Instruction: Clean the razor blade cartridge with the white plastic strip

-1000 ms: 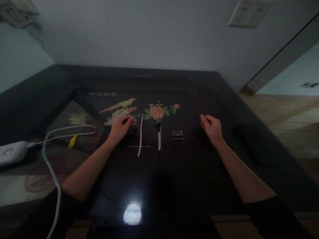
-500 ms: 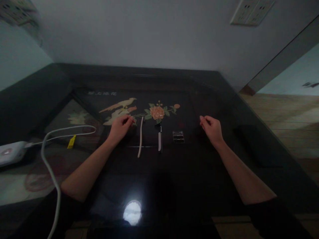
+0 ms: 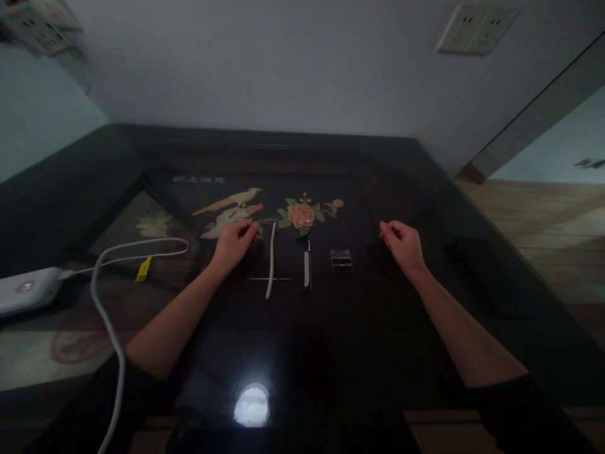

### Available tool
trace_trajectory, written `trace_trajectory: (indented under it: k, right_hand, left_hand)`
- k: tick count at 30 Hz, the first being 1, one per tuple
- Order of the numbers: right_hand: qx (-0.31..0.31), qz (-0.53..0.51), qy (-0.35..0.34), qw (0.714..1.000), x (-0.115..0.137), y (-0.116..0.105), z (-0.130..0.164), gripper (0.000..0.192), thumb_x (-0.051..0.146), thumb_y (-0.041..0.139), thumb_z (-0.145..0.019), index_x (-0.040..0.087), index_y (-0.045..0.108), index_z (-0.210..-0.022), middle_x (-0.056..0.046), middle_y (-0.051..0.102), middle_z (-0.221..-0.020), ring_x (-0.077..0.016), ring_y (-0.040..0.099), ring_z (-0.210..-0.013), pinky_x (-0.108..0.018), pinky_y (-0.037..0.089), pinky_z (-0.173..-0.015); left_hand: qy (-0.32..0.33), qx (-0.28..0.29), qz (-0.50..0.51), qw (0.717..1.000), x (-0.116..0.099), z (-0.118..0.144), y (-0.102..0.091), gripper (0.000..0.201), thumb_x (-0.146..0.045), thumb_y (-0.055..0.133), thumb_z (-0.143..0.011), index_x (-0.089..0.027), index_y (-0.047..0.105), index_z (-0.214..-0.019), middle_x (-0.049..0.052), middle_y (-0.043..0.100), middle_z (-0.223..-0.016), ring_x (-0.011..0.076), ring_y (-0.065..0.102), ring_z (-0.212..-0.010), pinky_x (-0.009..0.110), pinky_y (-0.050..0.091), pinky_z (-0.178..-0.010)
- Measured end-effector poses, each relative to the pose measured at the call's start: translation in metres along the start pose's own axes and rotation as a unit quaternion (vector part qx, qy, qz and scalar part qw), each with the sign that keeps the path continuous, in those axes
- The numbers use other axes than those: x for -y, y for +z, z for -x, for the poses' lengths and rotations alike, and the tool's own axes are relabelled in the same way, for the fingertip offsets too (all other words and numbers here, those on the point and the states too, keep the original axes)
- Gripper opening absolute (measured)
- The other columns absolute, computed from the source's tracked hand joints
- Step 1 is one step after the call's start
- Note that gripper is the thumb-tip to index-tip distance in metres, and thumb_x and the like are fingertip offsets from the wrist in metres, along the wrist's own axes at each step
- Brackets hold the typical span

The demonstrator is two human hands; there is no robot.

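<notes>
Resting on the dark glossy table (image 3: 331,328), both forearms are reaching forward with black sleeves pushed back near the elbows. The left hand (image 3: 234,243) is lying knuckles up, its fingers curled and its grip pinched together at the fingertips just beside the upper end of a thin white stick (image 3: 271,260); whether it is actually clamping anything between them is too dim to tell. The right hand (image 3: 404,246) is hovering well apart to the right, fingers loosely curled with thumb and forefinger tips meeting, and nothing is showing between them. Between the hands, the white stick, a black-and-white razor-like tool (image 3: 307,265) and a small clear case (image 3: 341,259) are lying side by side in a row. A line of pale characters (image 3: 197,180) is printed above the bird-and-flower inlay (image 3: 265,208), too blurred to read. A white cable (image 3: 108,296) with a yellow tag (image 3: 143,268) is running from a white device (image 3: 26,290) at the left. Compared with half a second ago, both hands are keeping the same poses; only the view is shifting slightly rightward.
</notes>
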State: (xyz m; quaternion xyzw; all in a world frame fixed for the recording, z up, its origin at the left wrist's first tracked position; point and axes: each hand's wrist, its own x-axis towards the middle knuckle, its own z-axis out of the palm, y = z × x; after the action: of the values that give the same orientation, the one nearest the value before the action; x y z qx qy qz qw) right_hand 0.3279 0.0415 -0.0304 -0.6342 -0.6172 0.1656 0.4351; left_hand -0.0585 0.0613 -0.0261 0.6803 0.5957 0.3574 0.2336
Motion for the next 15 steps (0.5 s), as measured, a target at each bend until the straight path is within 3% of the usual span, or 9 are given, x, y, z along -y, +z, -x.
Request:
trace_trajectory:
  k: [15]
  right_hand:
    - [0.022, 0.019, -0.002, 1.000, 0.0020, -0.0015, 0.0019, 0.038, 0.049, 0.053, -0.087, 0.021, 0.055, -0.060, 0.002, 0.047, -0.052, -0.0144, 0.044, -0.049, -0.029, 0.033, -0.052]
  left_hand:
    - [0.002, 0.017, -0.003, 1.000, 0.0060, 0.0031, 0.0013, 0.030, -0.038, 0.048, -0.088, -0.019, 0.062, -0.070, -0.001, 0.057, -0.058, 0.0158, 0.053, -0.056, 0.027, 0.037, -0.056]
